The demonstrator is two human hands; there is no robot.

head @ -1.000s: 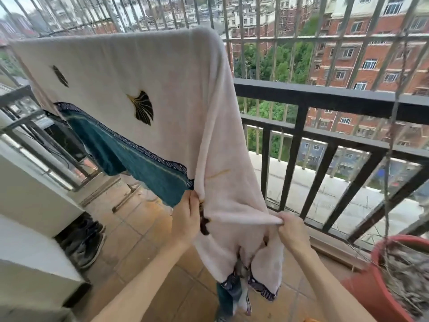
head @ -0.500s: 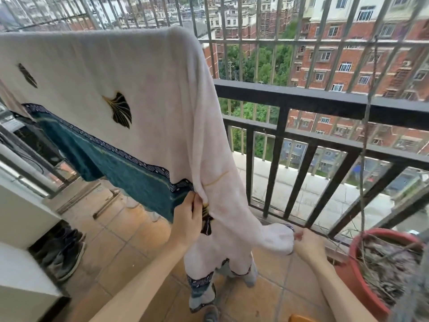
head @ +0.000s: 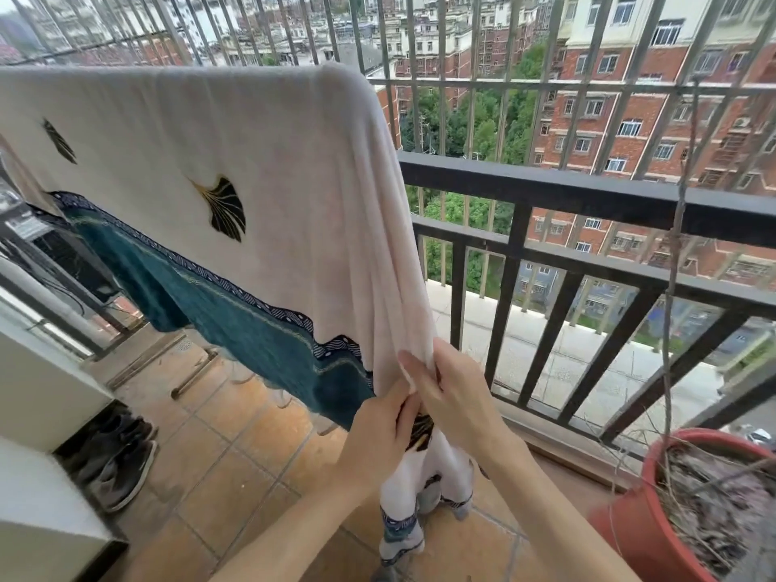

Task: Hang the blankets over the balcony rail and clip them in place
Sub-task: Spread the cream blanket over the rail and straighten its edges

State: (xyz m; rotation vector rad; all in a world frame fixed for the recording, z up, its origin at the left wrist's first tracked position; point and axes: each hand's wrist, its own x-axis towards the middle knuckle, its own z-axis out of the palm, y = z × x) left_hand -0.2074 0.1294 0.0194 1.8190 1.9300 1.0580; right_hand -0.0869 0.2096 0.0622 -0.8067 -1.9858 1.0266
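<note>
Close in, both hands meet low at the right end of the blanket (head: 260,132). The left hand (head: 380,430) grips a bunch of the cloth from the side, and the right hand (head: 455,399) holds the pale edge just above it, so the two hands touch. Below them the corner of the blanket hangs in a tight roll, almost down to the tiled floor (head: 235,447). The rest of the blanket is up high, draped over a bar that the cloth hides, and its green band hangs down on the near side. I think the step now is to pull this end flat so it hangs even. To do it well, the hands should move apart along the edge and tug down softly, not hard, or the top may slide off its bar. The rolled corner needs to open out too, so it dries and stays off the floor. No clip shows anywhere yet, so the clipping is not done. On the left stands a white cupboard (head: 38,371) with dark shoes (head: 121,464) tucked under it, well away from the hands. On the right a red pot (head: 617,535) full of dry sticks sits near the right arm, and its tall thin stem (head: 676,262) could snag the cloth. Behind is the dark rail (head: 588,193) — bare on this side — then the grey bars (head: 508,48), and far off green trees (head: 466,132) and brick houses (head: 609,132).
</note>
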